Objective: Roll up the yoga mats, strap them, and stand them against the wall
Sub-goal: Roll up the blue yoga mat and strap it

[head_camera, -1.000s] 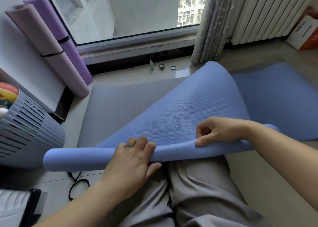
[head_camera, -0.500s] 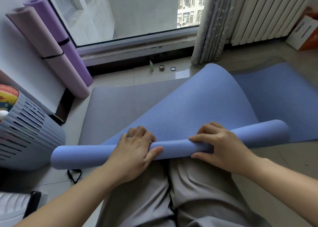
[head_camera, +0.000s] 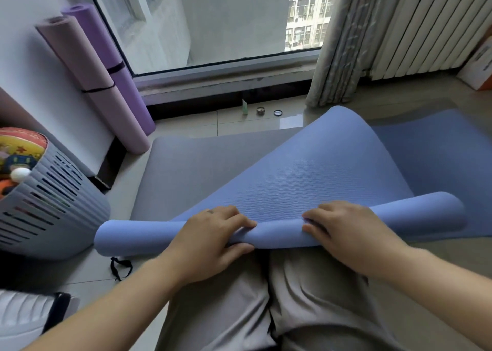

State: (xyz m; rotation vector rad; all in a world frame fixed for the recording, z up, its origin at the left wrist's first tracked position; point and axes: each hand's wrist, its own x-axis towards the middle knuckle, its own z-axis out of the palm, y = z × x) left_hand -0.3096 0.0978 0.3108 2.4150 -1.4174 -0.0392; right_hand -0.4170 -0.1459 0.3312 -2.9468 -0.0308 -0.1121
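Observation:
A blue yoga mat (head_camera: 319, 175) lies partly rolled in front of my knees, its rolled end forming a tube across the frame and the rest rising in a hump toward the window. My left hand (head_camera: 210, 241) grips the roll left of centre, fingers over the top and thumb beneath. My right hand (head_camera: 346, 231) grips it right of centre the same way. A grey mat (head_camera: 191, 169) lies flat under the blue one. Two rolled, strapped mats, pink (head_camera: 90, 84) and purple (head_camera: 114, 68), lean against the left wall. A black strap (head_camera: 121, 267) lies on the floor under the roll's left end.
A grey slatted basket (head_camera: 53, 207) with toys stands at the left. A window sill, a curtain (head_camera: 335, 42) and a white radiator (head_camera: 415, 26) line the far side. Small items (head_camera: 262, 110) sit on the tiles by the sill. A box (head_camera: 479, 63) stands at far right.
The roll has turned forward and shifted right, its right end now showing fully. My right hand went from pinching the edge to wrapping over the roll; my left hand moved with it.

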